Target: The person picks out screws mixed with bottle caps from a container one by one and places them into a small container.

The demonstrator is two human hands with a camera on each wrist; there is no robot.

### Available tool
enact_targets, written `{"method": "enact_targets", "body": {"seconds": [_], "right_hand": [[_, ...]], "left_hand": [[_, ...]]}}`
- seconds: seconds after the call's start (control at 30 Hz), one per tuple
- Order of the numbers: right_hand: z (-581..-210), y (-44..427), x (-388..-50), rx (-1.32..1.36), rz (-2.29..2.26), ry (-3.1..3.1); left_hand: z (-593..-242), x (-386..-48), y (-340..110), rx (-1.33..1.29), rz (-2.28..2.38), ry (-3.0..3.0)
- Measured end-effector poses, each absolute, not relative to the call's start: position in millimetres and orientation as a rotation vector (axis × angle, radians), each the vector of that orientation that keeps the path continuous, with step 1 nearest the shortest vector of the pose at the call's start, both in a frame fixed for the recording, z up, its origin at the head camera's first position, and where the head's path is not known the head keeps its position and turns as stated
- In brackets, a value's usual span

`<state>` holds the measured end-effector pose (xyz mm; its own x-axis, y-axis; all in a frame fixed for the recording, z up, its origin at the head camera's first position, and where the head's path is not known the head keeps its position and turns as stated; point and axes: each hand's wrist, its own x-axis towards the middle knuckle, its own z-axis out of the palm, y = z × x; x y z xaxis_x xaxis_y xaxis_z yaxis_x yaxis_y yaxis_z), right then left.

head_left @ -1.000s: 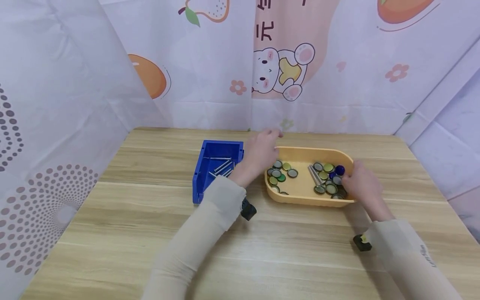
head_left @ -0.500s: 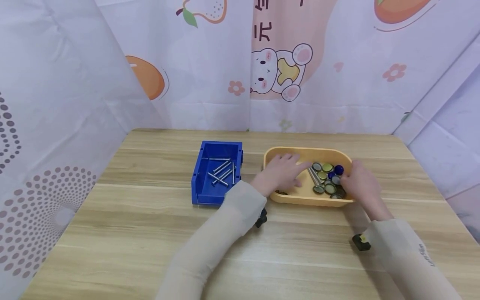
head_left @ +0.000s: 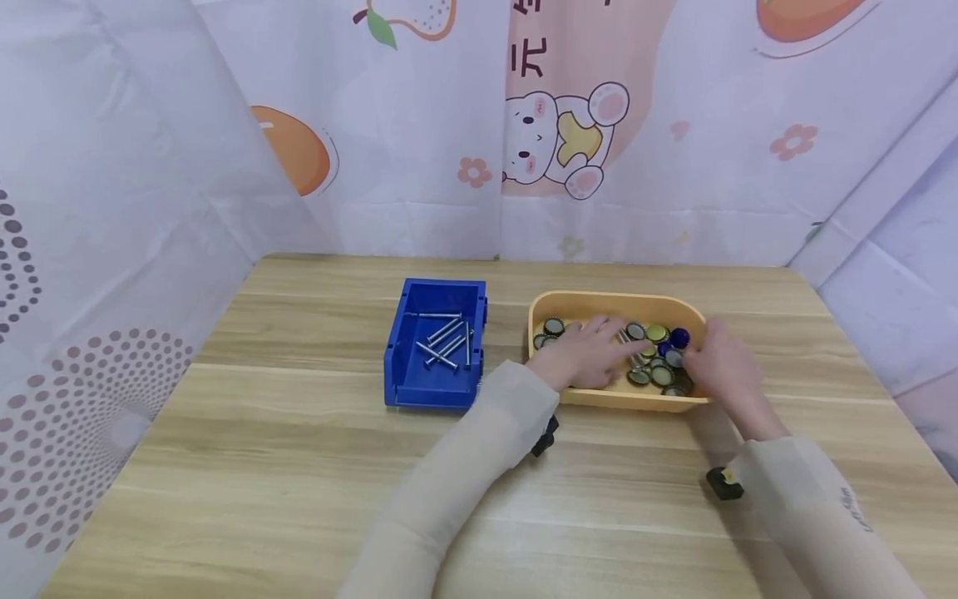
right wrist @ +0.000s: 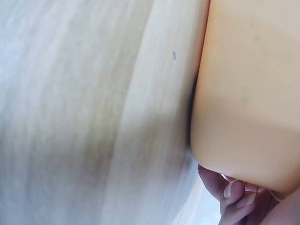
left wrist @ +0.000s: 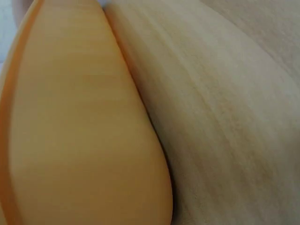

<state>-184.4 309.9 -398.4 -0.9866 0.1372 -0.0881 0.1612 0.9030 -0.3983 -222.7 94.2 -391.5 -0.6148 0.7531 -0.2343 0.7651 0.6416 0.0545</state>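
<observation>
A yellow-orange oblong tray (head_left: 636, 399) holds metal bottle caps (head_left: 662, 376), a few blue and gold among them, and some silver screws (head_left: 636, 360). My left hand (head_left: 584, 356) reaches over its near rim, fingers extended and fairly straight above the middle; what the fingertips touch is hidden. At the right end, my right hand (head_left: 724, 366) grips the rim; the right wrist view shows its fingers (right wrist: 234, 206) curled at the tray's end wall (right wrist: 248, 103). Only the tray's outer wall (left wrist: 84, 117) and tabletop show in the left wrist view.
A blue open-front bin (head_left: 430, 398) stands left of the tray with several long screws (head_left: 443, 343) inside. Both sit on a wood-grain table (head_left: 299, 466). A printed curtain (head_left: 419, 150) hangs along the back edge.
My left hand has moved right, from between the blue bin and the tray, down into the tray's middle. My right hand keeps its grip on the right end.
</observation>
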Motion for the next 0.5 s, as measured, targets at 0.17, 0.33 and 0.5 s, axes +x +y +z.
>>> {"method": "enact_targets", "body": {"seconds": [0.17,0.33,0.5], "right_hand": [[-400,310,-185,0.238,-0.641,3.019],[-400,311,-185,0.229,-0.638,3.027],[-400,312,-185,0.222,-0.637,3.023]], "left_hand": [[-396,-220,96,1.187,-0.141,2.607],[-402,-221,97,1.183,-0.139,2.647],[-404,-223,97,1.22,-0.126,2.708]]}}
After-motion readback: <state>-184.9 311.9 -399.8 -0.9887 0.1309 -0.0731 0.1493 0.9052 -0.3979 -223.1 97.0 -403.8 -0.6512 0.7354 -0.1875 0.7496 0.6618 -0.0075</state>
